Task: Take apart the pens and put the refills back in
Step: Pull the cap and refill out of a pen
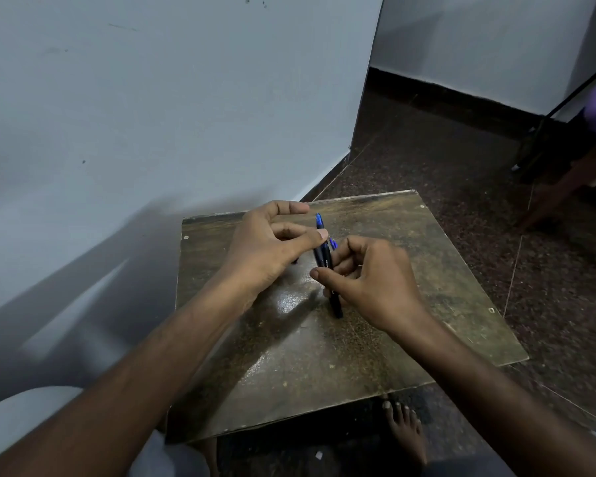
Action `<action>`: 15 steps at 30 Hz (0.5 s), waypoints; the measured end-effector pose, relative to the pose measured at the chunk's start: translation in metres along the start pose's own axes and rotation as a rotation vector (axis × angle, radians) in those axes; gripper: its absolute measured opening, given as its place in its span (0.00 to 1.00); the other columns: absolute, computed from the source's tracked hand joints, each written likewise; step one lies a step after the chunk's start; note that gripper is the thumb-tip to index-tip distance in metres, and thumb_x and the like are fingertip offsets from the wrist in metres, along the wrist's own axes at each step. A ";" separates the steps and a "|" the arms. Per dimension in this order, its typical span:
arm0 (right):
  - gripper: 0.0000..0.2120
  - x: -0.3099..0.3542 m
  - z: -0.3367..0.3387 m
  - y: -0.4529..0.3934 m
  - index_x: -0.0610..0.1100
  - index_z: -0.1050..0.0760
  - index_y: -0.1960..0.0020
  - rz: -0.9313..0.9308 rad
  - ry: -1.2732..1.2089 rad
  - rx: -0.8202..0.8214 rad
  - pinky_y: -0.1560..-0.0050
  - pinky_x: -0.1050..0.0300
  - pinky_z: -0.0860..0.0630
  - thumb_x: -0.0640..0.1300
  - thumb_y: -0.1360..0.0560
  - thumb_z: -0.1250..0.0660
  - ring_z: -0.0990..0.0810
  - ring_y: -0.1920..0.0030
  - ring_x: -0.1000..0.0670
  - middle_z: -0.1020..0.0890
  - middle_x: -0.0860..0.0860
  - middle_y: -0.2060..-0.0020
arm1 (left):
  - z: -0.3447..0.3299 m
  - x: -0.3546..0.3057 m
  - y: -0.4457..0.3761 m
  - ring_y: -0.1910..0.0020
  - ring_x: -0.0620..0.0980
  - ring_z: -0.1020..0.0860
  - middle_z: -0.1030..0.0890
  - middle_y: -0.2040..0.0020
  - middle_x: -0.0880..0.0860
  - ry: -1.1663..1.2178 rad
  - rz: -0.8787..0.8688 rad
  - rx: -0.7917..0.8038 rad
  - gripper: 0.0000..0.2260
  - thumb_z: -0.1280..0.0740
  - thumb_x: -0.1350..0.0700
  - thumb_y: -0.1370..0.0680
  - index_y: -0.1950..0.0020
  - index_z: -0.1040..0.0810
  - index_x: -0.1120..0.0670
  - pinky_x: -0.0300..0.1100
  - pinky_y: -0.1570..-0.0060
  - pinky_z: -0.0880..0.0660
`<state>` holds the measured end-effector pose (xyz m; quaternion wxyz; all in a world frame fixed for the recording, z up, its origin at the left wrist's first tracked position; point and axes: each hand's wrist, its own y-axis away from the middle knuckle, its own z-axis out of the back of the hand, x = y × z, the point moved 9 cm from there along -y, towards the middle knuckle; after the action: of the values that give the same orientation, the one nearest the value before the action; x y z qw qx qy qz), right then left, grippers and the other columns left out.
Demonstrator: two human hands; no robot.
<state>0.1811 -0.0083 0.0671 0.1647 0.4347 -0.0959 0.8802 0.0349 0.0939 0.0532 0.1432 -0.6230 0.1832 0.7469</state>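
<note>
A dark pen [324,258] with a blue tip stands nearly upright above the small brown table [427,270]. My right hand [375,287] grips its lower barrel, and the pen's bottom end pokes out below the fingers. A second blue-ended piece [332,243] shows just behind the pen in the same hand. My left hand [272,249] pinches the pen's upper part between thumb and fingers, just under the blue tip. A small dark item [295,260] peeks from under my left hand; what it is cannot be told.
A white wall [152,115] runs close along the table's left and back. Dark speckled floor [461,160] lies to the right. Dark furniture legs [558,187] and a cable stand at the far right. My bare foot [405,432] rests under the table's front edge.
</note>
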 end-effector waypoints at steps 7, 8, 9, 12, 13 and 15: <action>0.17 0.002 0.005 0.000 0.51 0.22 0.63 0.060 0.086 -0.063 0.68 0.70 0.24 0.50 0.33 0.12 0.16 0.68 0.63 0.16 0.57 0.73 | 0.000 -0.007 0.003 0.54 0.42 0.11 0.08 0.58 0.46 -0.009 -0.065 -0.067 0.16 0.15 0.47 0.28 0.44 0.13 0.47 0.37 0.49 0.18; 0.18 0.002 0.005 0.001 0.51 0.23 0.63 0.071 0.099 -0.062 0.68 0.70 0.24 0.50 0.33 0.12 0.16 0.68 0.63 0.17 0.57 0.73 | 0.002 -0.008 0.003 0.55 0.42 0.11 0.08 0.58 0.47 0.030 -0.069 -0.095 0.13 0.16 0.48 0.28 0.46 0.12 0.48 0.33 0.54 0.18; 0.19 0.002 0.005 0.003 0.51 0.23 0.63 0.080 0.106 -0.058 0.69 0.70 0.24 0.50 0.34 0.12 0.16 0.69 0.63 0.17 0.57 0.73 | 0.005 -0.008 0.002 0.55 0.41 0.11 0.08 0.57 0.47 0.067 -0.069 -0.117 0.11 0.16 0.48 0.27 0.47 0.11 0.48 0.29 0.56 0.19; 0.20 0.001 0.004 0.005 0.52 0.24 0.63 0.092 0.109 -0.051 0.69 0.70 0.23 0.51 0.35 0.12 0.16 0.70 0.63 0.17 0.57 0.74 | 0.014 -0.014 0.000 0.51 0.39 0.11 0.08 0.54 0.46 0.105 -0.086 -0.138 0.09 0.17 0.49 0.25 0.46 0.10 0.48 0.24 0.53 0.22; 0.20 -0.001 0.004 0.005 0.52 0.24 0.63 0.088 0.113 -0.049 0.70 0.70 0.24 0.51 0.35 0.12 0.17 0.70 0.64 0.17 0.57 0.74 | 0.018 -0.014 -0.001 0.51 0.38 0.11 0.08 0.54 0.46 0.114 -0.090 -0.159 0.10 0.18 0.49 0.25 0.46 0.11 0.47 0.25 0.54 0.22; 0.20 -0.003 0.005 0.003 0.53 0.25 0.64 0.077 0.166 -0.036 0.70 0.71 0.26 0.52 0.35 0.12 0.17 0.70 0.64 0.18 0.57 0.74 | 0.028 -0.014 -0.004 0.53 0.35 0.12 0.08 0.54 0.45 0.129 -0.084 -0.225 0.12 0.19 0.47 0.24 0.43 0.13 0.47 0.28 0.55 0.22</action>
<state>0.1853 -0.0134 0.0675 0.1460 0.3533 -0.1143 0.9169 0.0142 0.1100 0.0712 0.0915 -0.6891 0.0808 0.7143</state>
